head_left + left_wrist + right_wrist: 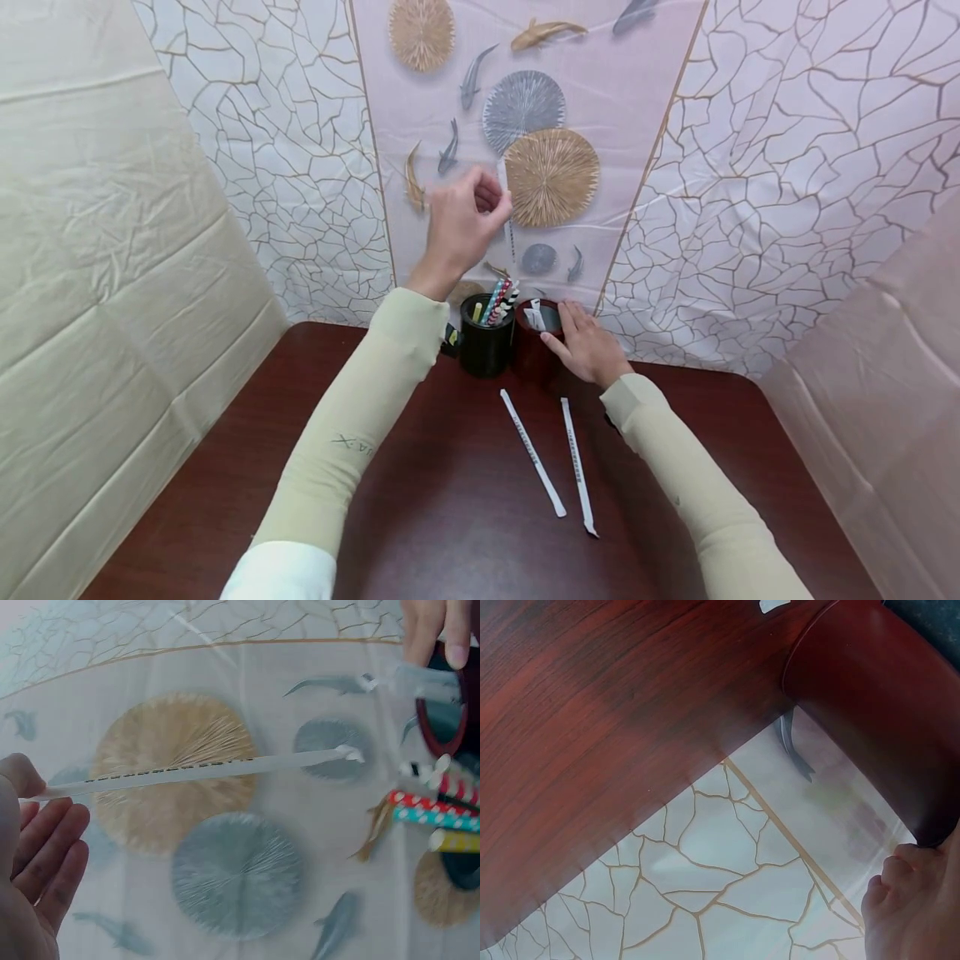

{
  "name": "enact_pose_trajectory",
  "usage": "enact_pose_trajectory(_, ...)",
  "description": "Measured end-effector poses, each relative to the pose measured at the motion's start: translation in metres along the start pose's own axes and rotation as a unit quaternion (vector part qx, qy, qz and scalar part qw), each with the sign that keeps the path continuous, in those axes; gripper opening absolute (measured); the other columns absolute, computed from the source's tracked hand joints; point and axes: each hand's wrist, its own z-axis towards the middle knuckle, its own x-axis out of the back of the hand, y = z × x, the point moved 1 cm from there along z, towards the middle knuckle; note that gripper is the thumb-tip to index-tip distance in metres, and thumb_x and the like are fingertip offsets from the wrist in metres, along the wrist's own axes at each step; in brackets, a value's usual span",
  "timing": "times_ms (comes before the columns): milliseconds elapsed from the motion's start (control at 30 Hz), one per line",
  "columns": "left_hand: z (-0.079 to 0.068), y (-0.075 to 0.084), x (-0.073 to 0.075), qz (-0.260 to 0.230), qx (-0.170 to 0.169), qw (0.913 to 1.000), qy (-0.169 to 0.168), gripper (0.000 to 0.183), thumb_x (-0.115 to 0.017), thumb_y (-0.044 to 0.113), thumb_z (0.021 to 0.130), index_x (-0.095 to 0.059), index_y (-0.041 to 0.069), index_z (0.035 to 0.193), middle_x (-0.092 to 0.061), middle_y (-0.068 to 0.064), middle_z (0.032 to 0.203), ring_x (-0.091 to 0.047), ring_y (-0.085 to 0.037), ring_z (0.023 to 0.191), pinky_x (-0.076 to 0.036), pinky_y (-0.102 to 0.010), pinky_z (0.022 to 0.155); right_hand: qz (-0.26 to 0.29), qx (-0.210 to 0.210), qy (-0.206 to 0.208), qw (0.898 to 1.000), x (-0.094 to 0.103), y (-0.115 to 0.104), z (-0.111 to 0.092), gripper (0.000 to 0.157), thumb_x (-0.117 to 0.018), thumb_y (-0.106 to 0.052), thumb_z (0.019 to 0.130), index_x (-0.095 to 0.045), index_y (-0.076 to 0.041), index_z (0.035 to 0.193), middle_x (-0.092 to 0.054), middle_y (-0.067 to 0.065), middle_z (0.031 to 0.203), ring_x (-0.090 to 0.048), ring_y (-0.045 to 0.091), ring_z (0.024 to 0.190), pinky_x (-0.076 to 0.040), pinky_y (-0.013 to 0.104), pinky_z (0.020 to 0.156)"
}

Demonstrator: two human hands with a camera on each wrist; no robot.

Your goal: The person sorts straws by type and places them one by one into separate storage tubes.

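In the head view my left hand (465, 221) is raised above the cups, pinching a white paper-wrapped straw (217, 772) near one end. The straw's other end points down towards the cups, with dark print along the wrapper. My right hand (591, 346) rests at the rim of a dark red cup (534, 358), fingers straight at its right side and thumb spread across the near side. White-wrapped pieces (535, 315) stick up inside this cup. Two more wrapped straws, a left one (532, 452) and a right one (576, 467), lie on the table before the cups.
Left of the red cup, close beside it, stands a black cup (483, 352) of colourful patterned straws (497, 302). Both cups are near the back edge of the dark wooden table (442, 500). Patterned cloth (300, 167) hangs behind, and pale cloth walls (112, 292) flank the sides.
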Motion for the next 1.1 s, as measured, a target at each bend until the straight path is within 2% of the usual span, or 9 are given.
enact_pose_trajectory(300, -0.027, -0.027, -0.039, 0.012, -0.017, 0.9998, 0.003, 0.011, -0.070, 0.012, 0.099, -0.071, 0.001, 0.098, -0.080, -0.011, 0.091, -0.077, -0.022, 0.083, -0.061, -0.033, 0.081, 0.007, -0.009, -0.007, 1.000, 0.001, -0.002, 0.000, 0.086, -0.031, -0.060, 0.111, -0.017, 0.004, 0.167, -0.019, 0.027, 0.174, -0.021, 0.043, 0.163, -0.025, 0.057, 0.132)
enact_pose_trajectory(433, -0.037, -0.036, -0.053, 0.010, -0.014, 0.9999, -0.003, 0.011, -0.070, 0.012, 0.100, -0.071, 0.001, 0.098, -0.081, -0.011, 0.091, -0.078, -0.022, 0.084, -0.062, -0.035, 0.083, 0.007, -0.015, -0.013, 1.000, 0.001, -0.001, 0.000, 0.088, -0.029, -0.063, 0.111, -0.016, 0.003, 0.168, -0.018, 0.025, 0.175, -0.021, 0.041, 0.163, -0.026, 0.056, 0.131)
enact_pose_trajectory(533, -0.043, -0.040, -0.063, 0.012, 0.001, 0.9996, -0.025, 0.013, -0.069, 0.015, 0.102, -0.071, 0.002, 0.102, -0.080, -0.011, 0.096, -0.077, -0.023, 0.089, -0.060, -0.035, 0.086, 0.005, -0.015, -0.012, 1.000, 0.001, -0.001, 0.000, 0.088, -0.029, -0.063, 0.110, -0.015, 0.002, 0.168, -0.018, 0.025, 0.175, -0.022, 0.042, 0.163, -0.028, 0.057, 0.130)
enact_pose_trajectory(633, -0.050, -0.041, -0.070, 0.042, 0.024, 0.9962, -0.072, 0.022, -0.068, 0.021, 0.103, -0.069, 0.001, 0.113, -0.078, -0.012, 0.106, -0.074, -0.025, 0.097, -0.059, -0.037, 0.090, 0.004, -0.015, -0.008, 1.000, 0.001, 0.000, 0.000, 0.088, -0.029, -0.063, 0.111, -0.015, 0.003, 0.168, -0.019, 0.026, 0.175, -0.022, 0.042, 0.163, -0.028, 0.058, 0.130)
enact_pose_trajectory(700, -0.055, -0.042, -0.072, 0.064, 0.042, 0.9919, -0.101, 0.031, -0.069, 0.024, 0.103, -0.066, 0.000, 0.122, -0.076, -0.012, 0.112, -0.072, -0.026, 0.099, -0.058, -0.038, 0.091, 0.004, -0.013, -0.007, 1.000, 0.001, -0.001, 0.000, 0.089, -0.029, -0.063, 0.111, -0.016, 0.003, 0.168, -0.019, 0.026, 0.175, -0.023, 0.042, 0.162, -0.028, 0.058, 0.130)
enact_pose_trajectory(767, -0.059, -0.043, -0.072, 0.079, 0.058, 0.9885, -0.115, 0.040, -0.071, 0.027, 0.101, -0.064, -0.001, 0.128, -0.073, -0.012, 0.116, -0.073, -0.027, 0.099, -0.059, -0.039, 0.091, 0.004, -0.013, -0.007, 1.000, 0.001, -0.001, 0.000, 0.089, -0.029, -0.064, 0.110, -0.016, 0.003, 0.167, -0.019, 0.026, 0.175, -0.023, 0.042, 0.162, -0.029, 0.058, 0.130)
enact_pose_trajectory(900, -0.062, -0.043, -0.064, 0.090, 0.073, 0.9874, -0.107, 0.043, -0.071, 0.028, 0.101, -0.064, -0.001, 0.131, -0.073, -0.011, 0.115, -0.073, -0.027, 0.096, -0.060, -0.040, 0.087, 0.003, -0.015, -0.012, 1.000, 0.001, -0.001, -0.001, 0.089, -0.028, -0.064, 0.110, -0.016, 0.003, 0.168, -0.019, 0.026, 0.175, -0.024, 0.041, 0.162, -0.030, 0.058, 0.129)
enact_pose_trajectory(1100, -0.062, -0.035, -0.047, 0.108, 0.059, 0.9873, -0.101, 0.036, -0.073, 0.025, 0.098, -0.069, 0.000, 0.122, -0.076, -0.011, 0.108, -0.073, -0.028, 0.099, -0.059, -0.043, 0.091, 0.002, -0.016, -0.012, 1.000, 0.002, 0.000, -0.001, 0.089, -0.028, -0.065, 0.110, -0.016, 0.003, 0.168, -0.018, 0.025, 0.175, -0.023, 0.042, 0.163, -0.030, 0.059, 0.128)
